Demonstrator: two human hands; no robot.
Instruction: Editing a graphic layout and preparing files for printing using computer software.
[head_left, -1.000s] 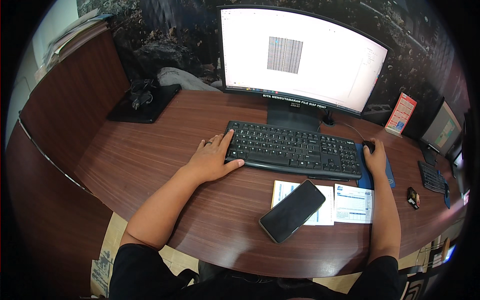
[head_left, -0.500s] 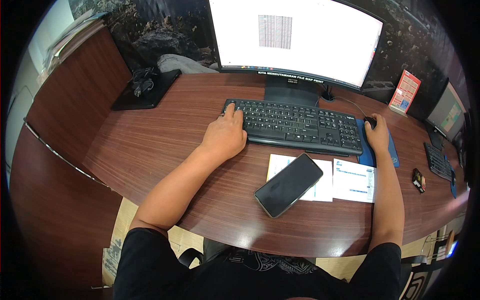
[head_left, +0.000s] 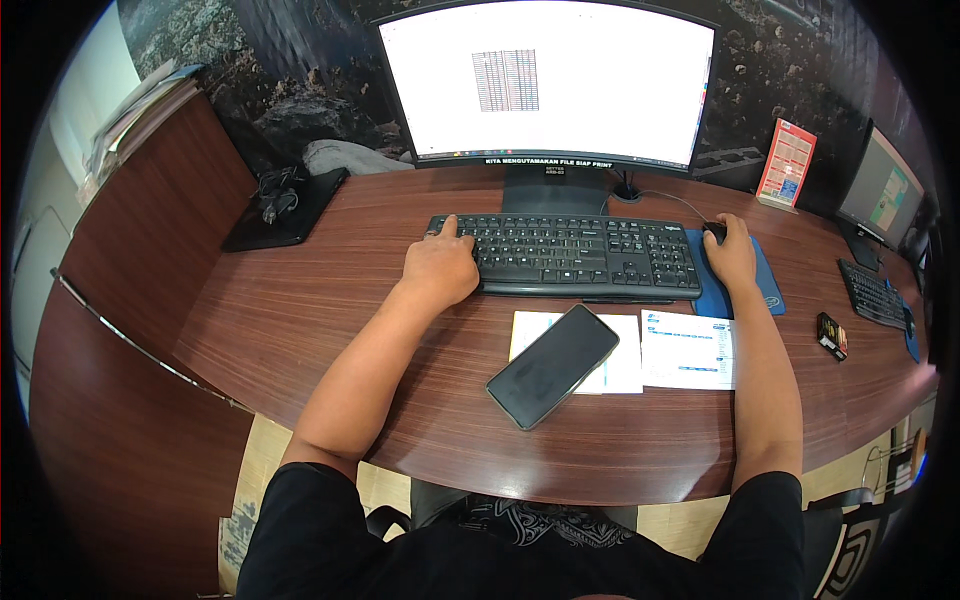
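Note:
My left hand [head_left: 440,265] rests over the left end of a black keyboard [head_left: 575,262], fingers reaching onto the keys and holding nothing. At the keyboard's other end, my right hand [head_left: 731,252] is curled over a black computer mouse [head_left: 714,232], which it partly hides. The mouse sits on a blue mouse pad [head_left: 708,290]. Behind the keyboard stands a large curved monitor [head_left: 610,90] showing a white page with a dense small table. A dark smartphone [head_left: 555,368] lies aslant on white papers [head_left: 622,355] in front of the keyboard.
A printed sheet [head_left: 688,350] lies beside my right forearm. A small black box [head_left: 832,336], a red-and-white stand card [head_left: 787,163] and a second monitor [head_left: 882,190] with its keyboard [head_left: 872,292] are to the right. A closed black laptop [head_left: 285,215] with a coiled cable lies left, beside a wooden partition [head_left: 150,190].
The view has shifted, so the desk and monitor sit further left in it. Both hands stay at the keyboard and mouse. A pinkish blur now shows at the far right edge.

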